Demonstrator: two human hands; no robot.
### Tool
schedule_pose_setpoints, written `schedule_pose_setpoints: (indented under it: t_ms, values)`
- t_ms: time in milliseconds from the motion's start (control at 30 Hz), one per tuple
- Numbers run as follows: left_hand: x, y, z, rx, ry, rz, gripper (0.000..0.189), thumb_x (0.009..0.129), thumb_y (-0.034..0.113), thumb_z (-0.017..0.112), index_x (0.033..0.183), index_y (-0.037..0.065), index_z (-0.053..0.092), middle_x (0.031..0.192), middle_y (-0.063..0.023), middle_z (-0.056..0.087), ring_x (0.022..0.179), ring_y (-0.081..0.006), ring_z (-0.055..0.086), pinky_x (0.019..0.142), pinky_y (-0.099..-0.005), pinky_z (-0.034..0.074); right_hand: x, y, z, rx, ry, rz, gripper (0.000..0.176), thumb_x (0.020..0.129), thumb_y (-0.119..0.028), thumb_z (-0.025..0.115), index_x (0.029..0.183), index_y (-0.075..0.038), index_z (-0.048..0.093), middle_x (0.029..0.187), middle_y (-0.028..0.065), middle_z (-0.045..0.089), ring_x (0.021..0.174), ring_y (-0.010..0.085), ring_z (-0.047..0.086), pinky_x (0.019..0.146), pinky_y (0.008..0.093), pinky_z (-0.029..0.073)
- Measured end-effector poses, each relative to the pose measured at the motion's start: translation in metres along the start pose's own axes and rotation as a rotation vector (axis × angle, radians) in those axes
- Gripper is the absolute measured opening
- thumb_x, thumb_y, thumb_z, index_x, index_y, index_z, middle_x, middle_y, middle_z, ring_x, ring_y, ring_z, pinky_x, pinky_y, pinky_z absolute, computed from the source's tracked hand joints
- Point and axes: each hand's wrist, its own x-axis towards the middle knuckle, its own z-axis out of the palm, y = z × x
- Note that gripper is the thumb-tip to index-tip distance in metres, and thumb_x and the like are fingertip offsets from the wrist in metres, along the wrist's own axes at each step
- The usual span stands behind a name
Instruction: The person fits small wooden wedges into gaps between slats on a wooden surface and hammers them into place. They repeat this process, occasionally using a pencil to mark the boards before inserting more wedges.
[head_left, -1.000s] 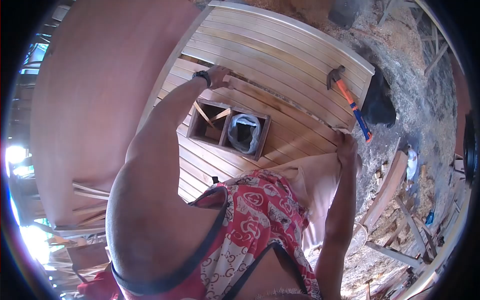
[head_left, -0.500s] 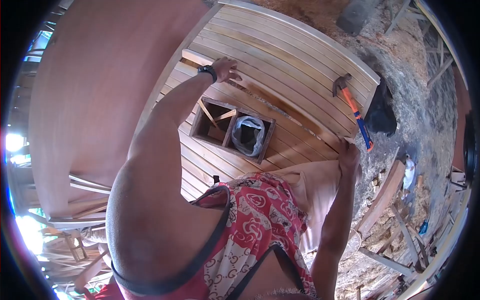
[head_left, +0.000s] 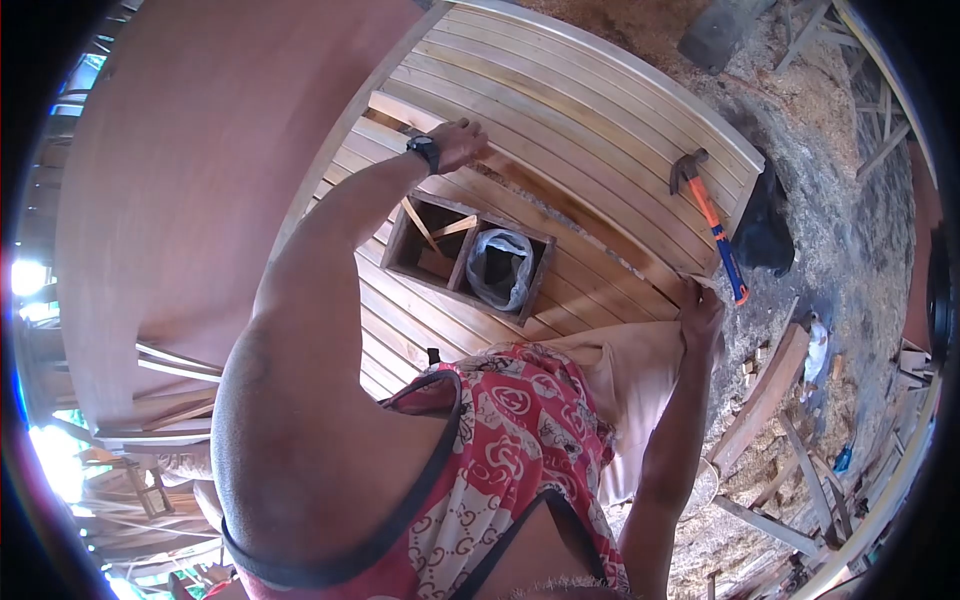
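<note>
A long, thin wooden slat (head_left: 570, 212) lies slantwise across a slatted wooden panel (head_left: 560, 75), beside a dark gap with a pale, rough strip in it. Near the slat's far left part, my left hand (head_left: 460, 143), with a black watch (head_left: 424, 152) on the wrist, has its fingers bent over the edge. My right hand (head_left: 702, 308) pinches the slat's other end by the panel's right edge. Between my arms, on the panel, stands a two-part wooden box (head_left: 458, 291). One compartment holds thin wood pieces (head_left: 455, 227), the other a clear plastic bag (head_left: 500, 268).
A claw hammer (head_left: 712, 222) with an orange and blue handle lies across the panel's right edge. A large brown board (head_left: 210, 200) rises on the left. Sawdust and wood scraps (head_left: 770, 400) cover the floor at right, near a dark bag (head_left: 765, 225).
My left hand has shifted slightly right along the slat, and its spread fingers have drawn in over the edge. My right hand stays at the slat's end.
</note>
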Motion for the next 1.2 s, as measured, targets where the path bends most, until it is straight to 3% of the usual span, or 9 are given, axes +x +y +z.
schedule_pose_setpoints:
  t_ms: [300,500,600,633,700,733,800,1000,1200]
  values:
    - [-0.009,-0.006,0.014,-0.073,0.204,0.125,0.024,0.093,0.016,0.059,0.117,0.013,0.061,0.113,-0.0137,0.06,0.11,-0.0352,0.06,0.087,-0.0455,0.057,0.0,0.008,0.005,0.059,-0.048,0.044,0.02,0.097,-0.019,0.062,0.105,-0.004,0.073,0.093,0.0239,0.071,0.091,0.0426,0.069,0.075,0.0469,0.054]
    - [-0.006,-0.007,0.006,-0.084,0.11,0.098,0.022,0.092,0.018,0.06,0.113,0.013,0.062,0.114,-0.0126,0.059,0.109,-0.0353,0.059,0.088,-0.0444,0.057,0.0,0.002,0.003,-0.031,-0.045,0.055,0.019,0.096,-0.018,0.063,0.106,-0.005,0.073,0.097,0.0235,0.071,0.096,0.0398,0.069,0.08,0.0439,0.054]
    - [-0.001,-0.021,0.026,0.12,0.312,0.396,0.022,0.094,0.025,0.061,0.111,0.01,0.062,0.111,-0.0144,0.06,0.105,-0.0362,0.06,0.088,-0.0467,0.055,-0.002,0.003,0.01,0.142,-0.062,0.029,0.017,0.096,-0.011,0.065,0.108,-0.003,0.072,0.103,0.0152,0.073,0.101,0.028,0.07,0.086,0.0385,0.054]
    - [0.005,-0.019,0.027,-0.057,0.263,0.291,0.029,0.096,0.033,0.06,0.109,0.007,0.062,0.108,-0.0175,0.061,0.101,-0.0379,0.06,0.087,-0.0493,0.053,-0.005,0.015,0.016,0.278,-0.037,0.038,0.016,0.096,-0.008,0.065,0.109,-0.002,0.072,0.105,0.0118,0.074,0.103,0.0237,0.069,0.088,0.0365,0.054]
    - [0.026,0.014,0.007,-0.051,-0.016,0.044,0.037,0.09,0.035,0.069,0.107,0.003,0.065,0.108,-0.0201,0.063,0.103,-0.0392,0.06,0.091,-0.0477,0.051,-0.012,0.03,0.025,0.568,0.024,0.133,0.021,0.095,-0.008,0.066,0.114,-0.001,0.071,0.103,0.0111,0.074,0.1,0.0204,0.069,0.086,0.0345,0.054]
    - [0.032,0.02,0.012,-0.123,0.075,0.133,0.04,0.085,0.028,0.074,0.114,0.002,0.065,0.114,-0.0199,0.064,0.108,-0.0391,0.061,0.095,-0.0456,0.05,-0.005,0.021,0.01,0.243,-0.088,0.211,0.03,0.092,-0.017,0.07,0.119,-0.003,0.069,0.098,0.0143,0.075,0.094,0.0234,0.071,0.083,0.0372,0.055]
    - [0.053,0.072,-0.033,-0.271,-0.125,0.131,0.043,0.084,0.024,0.075,0.119,0.003,0.064,0.118,-0.0184,0.064,0.111,-0.0387,0.061,0.099,-0.0451,0.049,-0.009,0.034,0.013,0.224,-0.006,0.08,0.036,0.087,-0.021,0.072,0.119,-0.005,0.068,0.098,0.0155,0.075,0.094,0.03,0.072,0.082,0.0407,0.055]
    - [0.113,0.204,-0.023,-0.356,0.056,0.613,0.047,0.085,0.028,0.075,0.123,0.007,0.06,0.132,-0.0189,0.057,0.124,-0.0397,0.053,0.105,-0.0469,0.046,-0.007,0.002,-0.008,0.218,0.167,0.163,0.026,0.086,-0.01,0.064,0.11,-0.005,0.07,0.099,0.0162,0.074,0.097,0.0321,0.072,0.084,0.0406,0.056]
    - [0.129,0.297,-0.022,-0.197,0.218,0.727,0.064,0.084,0.032,0.074,0.143,0.024,0.051,0.153,-0.0138,0.042,0.137,-0.0396,0.043,0.11,-0.0595,0.037,-0.011,0.019,-0.012,0.241,0.485,0.359,0.026,0.083,-0.006,0.058,0.105,-0.004,0.072,0.093,0.0169,0.075,0.09,0.0318,0.074,0.082,0.0393,0.058]
